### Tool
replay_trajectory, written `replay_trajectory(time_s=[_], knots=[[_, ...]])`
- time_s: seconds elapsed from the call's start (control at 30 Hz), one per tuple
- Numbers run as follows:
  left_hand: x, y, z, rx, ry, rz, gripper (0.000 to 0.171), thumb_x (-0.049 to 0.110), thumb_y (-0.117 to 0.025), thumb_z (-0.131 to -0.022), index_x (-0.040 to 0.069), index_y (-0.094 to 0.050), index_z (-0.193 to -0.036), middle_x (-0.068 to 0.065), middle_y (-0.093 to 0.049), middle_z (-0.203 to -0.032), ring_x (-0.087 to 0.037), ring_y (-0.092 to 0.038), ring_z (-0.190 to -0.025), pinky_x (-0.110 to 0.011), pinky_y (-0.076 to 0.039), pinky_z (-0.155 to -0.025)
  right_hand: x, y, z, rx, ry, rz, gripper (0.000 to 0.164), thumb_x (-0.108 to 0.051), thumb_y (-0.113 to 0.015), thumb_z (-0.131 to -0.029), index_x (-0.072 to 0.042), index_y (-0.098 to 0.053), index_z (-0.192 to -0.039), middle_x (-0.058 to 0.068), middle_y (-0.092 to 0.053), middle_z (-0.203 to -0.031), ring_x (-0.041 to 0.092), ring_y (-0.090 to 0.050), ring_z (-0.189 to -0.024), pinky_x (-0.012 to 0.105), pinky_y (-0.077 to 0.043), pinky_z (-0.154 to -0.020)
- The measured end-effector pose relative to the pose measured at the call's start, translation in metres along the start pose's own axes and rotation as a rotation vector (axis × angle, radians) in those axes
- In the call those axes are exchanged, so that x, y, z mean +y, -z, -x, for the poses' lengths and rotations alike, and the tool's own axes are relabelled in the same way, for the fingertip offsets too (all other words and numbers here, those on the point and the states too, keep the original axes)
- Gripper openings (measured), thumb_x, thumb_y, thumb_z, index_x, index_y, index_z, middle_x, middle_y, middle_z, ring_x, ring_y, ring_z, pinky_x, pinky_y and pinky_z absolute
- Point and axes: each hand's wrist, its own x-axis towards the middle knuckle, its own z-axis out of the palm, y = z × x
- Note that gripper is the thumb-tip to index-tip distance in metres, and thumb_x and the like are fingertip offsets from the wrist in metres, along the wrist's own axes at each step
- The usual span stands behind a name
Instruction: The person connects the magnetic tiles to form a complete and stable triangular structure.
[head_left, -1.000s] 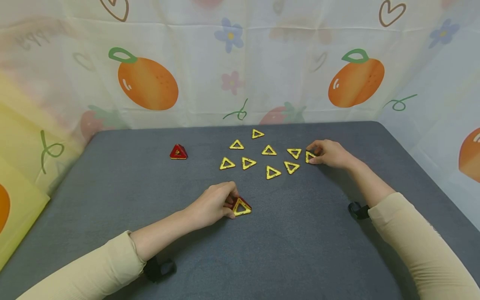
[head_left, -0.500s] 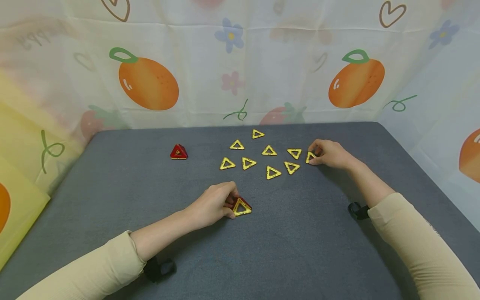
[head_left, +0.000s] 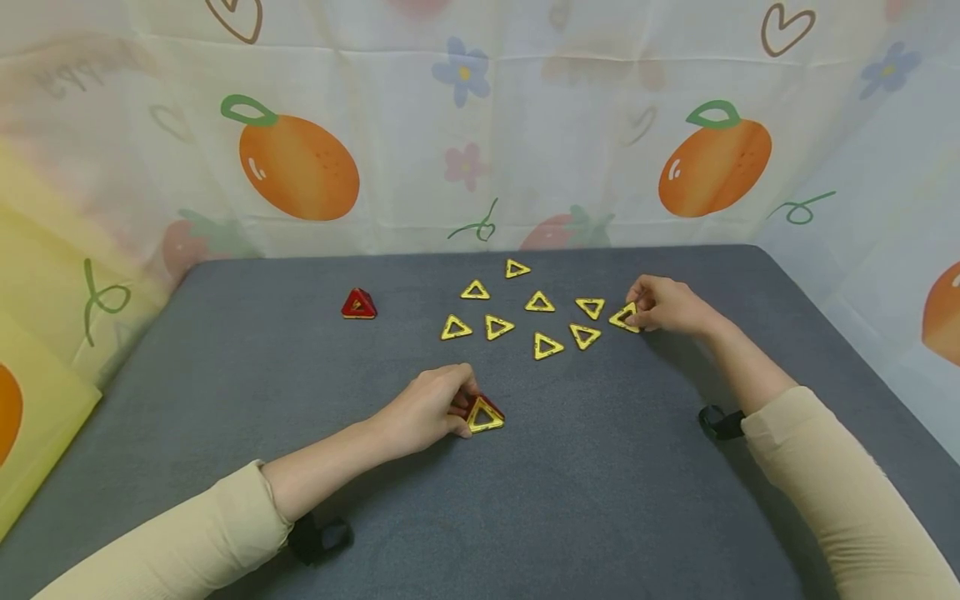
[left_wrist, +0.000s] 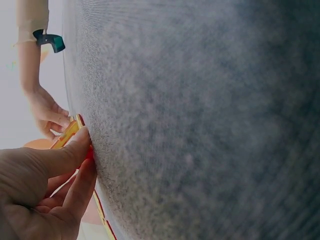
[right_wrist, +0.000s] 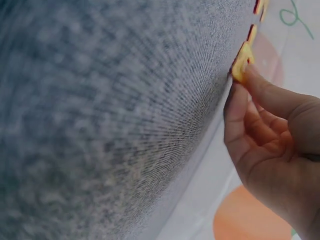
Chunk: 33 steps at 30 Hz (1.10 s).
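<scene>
Near the middle of the table, my left hand pinches a small pyramid of magnetic triangle tiles, red on one side with a yellow face toward me. In the left wrist view, thumb and fingers grip the pyramid's yellow edge close over the cloth. At the right, my right hand pinches a yellow triangular magnetic tile by its right corner. The right wrist view shows that tile between thumb and index finger, tilted off the surface.
Several yellow triangle tiles lie flat beyond the hands, among them one tile close left of the right hand. A red pyramid stands at the back left. The grey table ends at a patterned curtain.
My right hand has drawn slightly right and turned its tile, which is now more visible and pinched at the corner. My left hand and the pyramid stay in place.
</scene>
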Motion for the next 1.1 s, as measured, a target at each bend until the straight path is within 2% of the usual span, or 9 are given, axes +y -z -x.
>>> replay_trajectory(time_s=[0.1,0.3,0.47,0.63,0.77,0.87,1.1], knots=[[0.000,0.000,0.000,0.001,0.004,-0.003,0.037,0.003,-0.083,-0.074,0.004,-0.058,-0.100,-0.010,-0.065,-0.101,-0.017,-0.067,-0.091,-0.020,-0.056,-0.074,-0.002,0.002,0.001,0.003,0.006,-0.035,0.028,-0.011,-0.063,-0.096,-0.002,-0.052,-0.120,0.016,-0.063,-0.093,0.024,-0.070,-0.085,0.039,-0.059,-0.078],[0.000,0.000,0.000,-0.001,0.008,-0.006,0.037,0.003,-0.084,-0.074,0.004,-0.058,-0.100,-0.010,-0.065,-0.101,-0.017,-0.066,-0.091,-0.021,-0.057,-0.074,-0.007,0.005,0.005,0.047,0.018,-0.074,0.021,-0.014,-0.061,-0.098,-0.004,-0.059,-0.117,0.014,-0.066,-0.091,0.023,-0.070,-0.085,0.035,-0.060,-0.078],[-0.001,0.001,-0.001,-0.008,0.008,0.009,0.037,0.003,-0.083,-0.074,0.004,-0.058,-0.101,-0.010,-0.065,-0.103,-0.017,-0.067,-0.092,-0.020,-0.057,-0.074,-0.012,0.004,0.006,0.069,0.056,-0.100,0.025,-0.020,-0.066,-0.095,-0.007,-0.066,-0.116,0.009,-0.068,-0.090,0.021,-0.071,-0.088,0.034,-0.060,-0.079],[-0.002,0.001,-0.001,-0.007,0.006,0.007,0.037,0.004,-0.083,-0.074,0.004,-0.058,-0.101,-0.010,-0.066,-0.103,-0.017,-0.066,-0.092,-0.020,-0.057,-0.074,-0.025,-0.002,0.009,0.095,0.106,-0.089,0.023,-0.027,-0.073,-0.090,-0.016,-0.072,-0.110,0.005,-0.074,-0.092,0.019,-0.071,-0.089,0.033,-0.055,-0.078],[-0.002,0.000,0.000,-0.002,-0.002,0.010,0.037,0.004,-0.083,-0.074,0.004,-0.058,-0.101,-0.010,-0.065,-0.103,-0.017,-0.067,-0.093,-0.020,-0.057,-0.074,-0.037,-0.007,0.010,0.060,0.153,-0.100,0.024,-0.028,-0.075,-0.088,-0.017,-0.072,-0.109,0.004,-0.077,-0.099,0.017,-0.072,-0.091,0.032,-0.054,-0.080],[-0.002,0.000,0.000,0.000,-0.004,0.014,0.037,0.004,-0.083,-0.074,0.004,-0.058,-0.101,-0.010,-0.066,-0.104,-0.018,-0.067,-0.093,-0.019,-0.057,-0.074,-0.045,-0.013,0.009,0.018,0.194,-0.128,0.022,-0.023,-0.075,-0.088,-0.016,-0.072,-0.109,0.005,-0.077,-0.102,0.021,-0.074,-0.092,0.034,-0.056,-0.080],[-0.002,0.000,0.000,-0.001,0.004,0.024,0.037,0.004,-0.083,-0.074,0.004,-0.058,-0.101,-0.010,-0.066,-0.105,-0.017,-0.067,-0.092,-0.019,-0.057,-0.074,-0.068,-0.029,0.014,-0.021,0.318,-0.123,0.012,-0.019,-0.074,-0.089,-0.020,-0.076,-0.100,0.003,-0.078,-0.097,0.025,-0.073,-0.085,0.036,-0.057,-0.073]])
